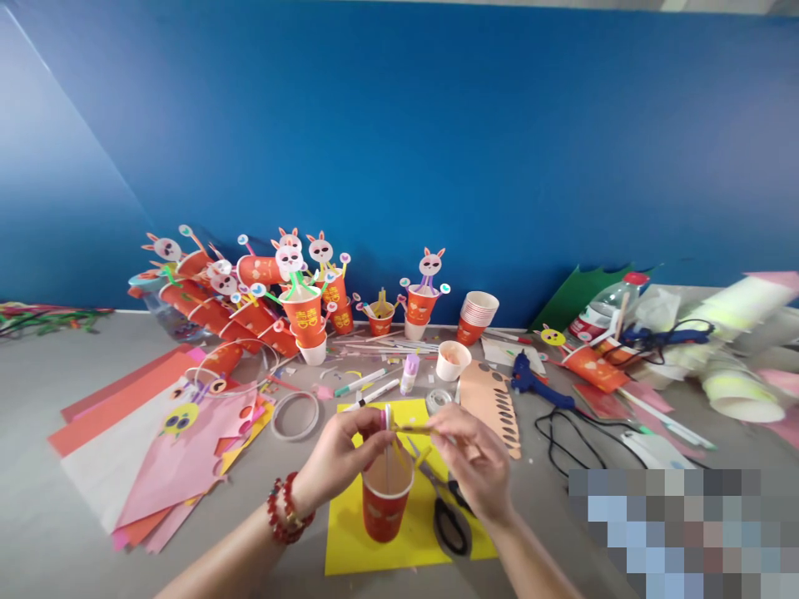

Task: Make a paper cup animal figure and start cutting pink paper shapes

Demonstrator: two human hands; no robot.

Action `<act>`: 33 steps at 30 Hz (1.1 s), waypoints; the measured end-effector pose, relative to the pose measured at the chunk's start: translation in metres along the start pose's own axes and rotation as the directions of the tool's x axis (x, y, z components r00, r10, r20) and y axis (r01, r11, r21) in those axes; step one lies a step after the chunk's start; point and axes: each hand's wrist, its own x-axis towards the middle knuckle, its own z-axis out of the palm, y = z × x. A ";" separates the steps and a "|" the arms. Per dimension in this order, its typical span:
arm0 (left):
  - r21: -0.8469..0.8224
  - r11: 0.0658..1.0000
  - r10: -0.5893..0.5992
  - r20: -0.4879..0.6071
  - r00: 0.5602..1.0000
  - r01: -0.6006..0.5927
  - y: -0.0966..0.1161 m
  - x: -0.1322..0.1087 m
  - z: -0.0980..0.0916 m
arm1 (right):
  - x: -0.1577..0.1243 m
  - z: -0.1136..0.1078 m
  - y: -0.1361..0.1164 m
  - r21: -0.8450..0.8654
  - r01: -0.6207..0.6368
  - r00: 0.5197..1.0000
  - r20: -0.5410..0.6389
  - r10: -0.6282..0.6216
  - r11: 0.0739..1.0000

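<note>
In front of me an upright red paper cup (382, 517) stands on a yellow sheet of paper (346, 532). Above its rim, my left hand (343, 457) pinches a small white-and-pink round piece (386, 418) seen nearly edge-on. A thin yellow strip (415, 430) runs from that piece to my right hand (478, 462), whose fingertips are closed on its other end. More yellow strips (423, 457) stick up from the cup. Black-handled scissors (452, 530) lie on the yellow sheet, partly behind my right hand.
Red cups with rabbit faces (302, 320) crowd the back left. A cup stack (477, 318) stands behind. Paper sheets (168, 466) lie left, with a tape roll (295, 416) beside them. Right are a blue glue gun (538, 384), its black cord and a plastic bottle (605, 306).
</note>
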 end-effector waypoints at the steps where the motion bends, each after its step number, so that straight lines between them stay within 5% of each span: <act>1: -0.004 1.000 0.014 -0.005 1.000 -0.014 0.001 0.000 0.001 | -0.001 -0.003 -0.003 -0.087 0.131 0.990 0.068 -0.125 0.988; 4: -0.021 0.999 0.042 -0.031 0.999 -0.043 0.004 -0.002 0.001 | -0.004 -0.011 -0.009 -0.290 0.379 0.916 0.255 -0.310 0.879; 10: 0.047 0.980 0.193 0.013 0.981 -0.193 0.011 -0.003 -0.003 | -0.006 -0.011 -0.011 -0.356 0.508 0.856 0.312 -0.412 0.784; 12: 0.075 0.972 0.220 0.018 0.975 -0.221 0.011 -0.004 -0.004 | -0.006 -0.005 -0.010 -0.294 0.410 0.907 0.236 -0.350 0.864; 15: 0.107 0.979 0.173 -0.004 0.985 -0.172 0.006 -0.004 -0.001 | -0.005 0.004 -0.007 -0.096 0.038 0.998 0.047 -0.033 0.995; 19: -0.047 0.999 0.010 -0.004 1.000 -0.010 0.000 -0.004 0.004 | -0.008 0.013 0.002 0.170 -0.376 0.926 0.040 0.375 0.911; 24: -0.176 0.983 -0.039 0.070 0.997 0.051 -0.001 -0.004 0.006 | -0.010 0.020 0.010 0.285 -0.507 0.857 0.070 0.510 0.813; 33: -0.357 0.927 -0.094 0.088 0.992 0.119 -0.006 0.001 0.009 | 0.001 0.016 0.013 0.379 -0.522 0.817 -0.037 0.576 0.764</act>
